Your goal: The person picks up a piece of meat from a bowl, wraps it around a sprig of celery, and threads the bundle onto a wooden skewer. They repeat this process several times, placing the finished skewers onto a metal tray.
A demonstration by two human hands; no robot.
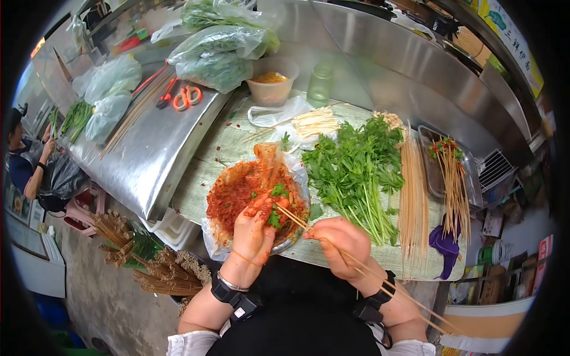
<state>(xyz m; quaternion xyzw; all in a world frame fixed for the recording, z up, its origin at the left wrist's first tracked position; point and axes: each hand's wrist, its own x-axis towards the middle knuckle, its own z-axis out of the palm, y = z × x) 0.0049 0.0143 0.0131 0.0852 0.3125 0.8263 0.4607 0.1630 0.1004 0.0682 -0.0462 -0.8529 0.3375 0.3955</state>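
My left hand, fingers smeared red, is closed around a red-coated bundle with green leaves over a bowl of red chili paste. The bowl has a plastic bag around it. What lies inside the bundle is hidden by my fingers. My right hand grips thin bamboo skewers, at least two. Their tips meet the bundle, and their long ends run back past my right wrist. To the right of the bowl lies a pile of leafy green herbs.
Bare bamboo skewers lie beside the herbs. Filled skewers rest against a metal tray near a purple cloth. Enoki mushrooms, a plastic tub and a green jar stand behind. Orange-handled scissors lie left; another person sits far left.
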